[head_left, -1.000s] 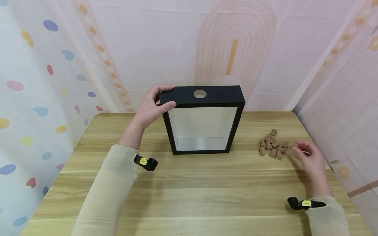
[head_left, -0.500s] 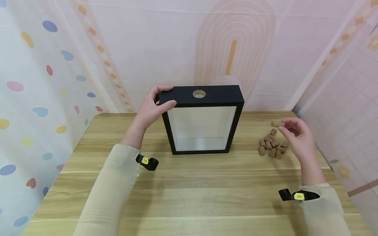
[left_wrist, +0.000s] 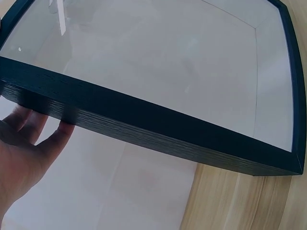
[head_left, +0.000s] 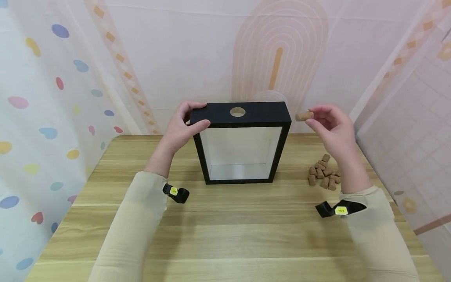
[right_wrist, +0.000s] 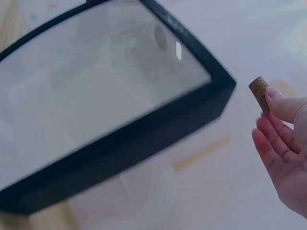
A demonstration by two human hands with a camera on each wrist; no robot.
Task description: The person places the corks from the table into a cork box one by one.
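Note:
A black shadow-box frame (head_left: 241, 114) with a glass front stands upright on the wooden table (head_left: 225, 219); a round hole (head_left: 237, 112) opens in its top edge. My left hand (head_left: 185, 124) grips the frame's top left corner, thumb in front, fingers behind. My right hand (head_left: 327, 125) pinches a brown cork (head_left: 304, 116) in the air just right of the frame's top right corner. In the right wrist view the cork (right_wrist: 260, 93) sits at the fingertips (right_wrist: 277, 103) beside the frame (right_wrist: 158, 136). The left wrist view shows the frame's edge (left_wrist: 158, 127) above my left hand (left_wrist: 24, 148).
A pile of several corks (head_left: 325, 172) lies on the table right of the frame. Patterned curtain walls close in at the back and both sides. A black wrist strap with a yellow tag sits on each sleeve.
My right hand took a cork from the pile and lifted it up and left, level with the frame's top. The left hand kept its grip on the frame.

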